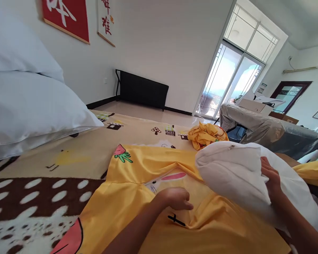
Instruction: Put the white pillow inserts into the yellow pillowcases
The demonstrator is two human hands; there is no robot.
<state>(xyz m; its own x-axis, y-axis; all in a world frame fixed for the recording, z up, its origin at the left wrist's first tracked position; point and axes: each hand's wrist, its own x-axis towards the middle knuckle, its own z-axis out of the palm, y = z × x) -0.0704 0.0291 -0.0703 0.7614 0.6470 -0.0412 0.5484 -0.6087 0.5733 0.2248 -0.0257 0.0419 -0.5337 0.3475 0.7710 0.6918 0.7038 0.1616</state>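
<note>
A yellow pillowcase point(127, 201) lies spread on the bed, with carrot prints at its corners and a white rabbit print point(172, 176) showing in its middle. Over that print my left hand point(176, 199) is closed, its fingers curled; whatever they may hold is hidden. Ridges and folds run through the yellow cloth around it. To the right, my right hand point(271, 176) grips a bunched part of a white pillow point(235, 173). This pillow is tilted and overlaps the right side of the pillowcase.
White pillows point(29, 102) are stacked at the left on the patterned bed blanket point(95, 137). Crumpled yellow cloth point(206, 134) lies beyond the pillow, and more yellow fabric point(314, 173) is at the right edge. Behind stand a black folded frame point(143, 88) and plastic-covered furniture point(259, 123).
</note>
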